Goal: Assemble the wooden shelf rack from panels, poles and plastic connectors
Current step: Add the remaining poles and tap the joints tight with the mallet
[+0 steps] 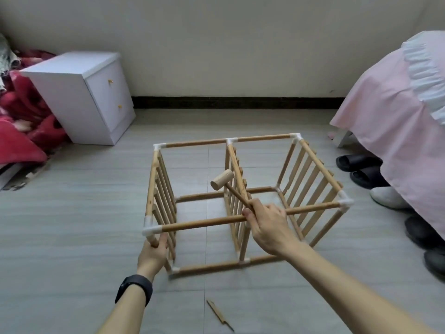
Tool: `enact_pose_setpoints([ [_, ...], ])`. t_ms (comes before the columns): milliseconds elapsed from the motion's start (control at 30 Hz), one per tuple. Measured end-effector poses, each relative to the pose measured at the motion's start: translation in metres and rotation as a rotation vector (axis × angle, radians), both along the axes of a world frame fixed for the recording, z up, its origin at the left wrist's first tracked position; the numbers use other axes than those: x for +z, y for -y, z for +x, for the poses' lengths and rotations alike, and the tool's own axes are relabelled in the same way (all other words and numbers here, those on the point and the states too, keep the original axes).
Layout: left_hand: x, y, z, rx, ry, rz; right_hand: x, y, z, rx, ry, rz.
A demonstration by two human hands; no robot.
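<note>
The wooden shelf rack (204, 222) lies on its side on the tiled floor, three slatted panels joined by poles and white plastic connectors (150, 229). My left hand (153, 253) grips the near left vertical pole just under the near left connector. My right hand (268, 224) holds the handle of a small wooden mallet (222, 179), its head raised above the middle slatted panel (237, 186). That hand sits over the near top pole where it meets the middle panel, hiding the joint there.
A white two-drawer cabinet (84, 92) stands at the back left beside red bedding (21, 121). A pink-covered bed (397, 121) stands at the right with dark slippers (358, 162) and shoes under it. A wood splinter (219, 314) lies on the floor near me.
</note>
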State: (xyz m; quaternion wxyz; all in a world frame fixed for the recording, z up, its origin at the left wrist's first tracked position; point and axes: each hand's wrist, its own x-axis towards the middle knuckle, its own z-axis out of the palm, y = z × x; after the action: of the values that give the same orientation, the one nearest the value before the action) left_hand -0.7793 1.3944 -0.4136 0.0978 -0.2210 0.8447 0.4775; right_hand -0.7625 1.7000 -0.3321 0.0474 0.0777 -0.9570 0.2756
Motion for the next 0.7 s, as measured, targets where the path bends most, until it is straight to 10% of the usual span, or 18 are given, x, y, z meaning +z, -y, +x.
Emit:
enact_pose_setpoints([
  [367, 0.105, 0.052, 0.000, -0.534, 0.456, -0.254, 0.008, 0.010, 0.021, -0.051, -0.004, 0.076],
  [700, 0.136, 0.067, -0.004, -0.722, 0.256, -0.368, 0.045, 0.032, 0.036, 0.044, 0.004, -0.125],
])
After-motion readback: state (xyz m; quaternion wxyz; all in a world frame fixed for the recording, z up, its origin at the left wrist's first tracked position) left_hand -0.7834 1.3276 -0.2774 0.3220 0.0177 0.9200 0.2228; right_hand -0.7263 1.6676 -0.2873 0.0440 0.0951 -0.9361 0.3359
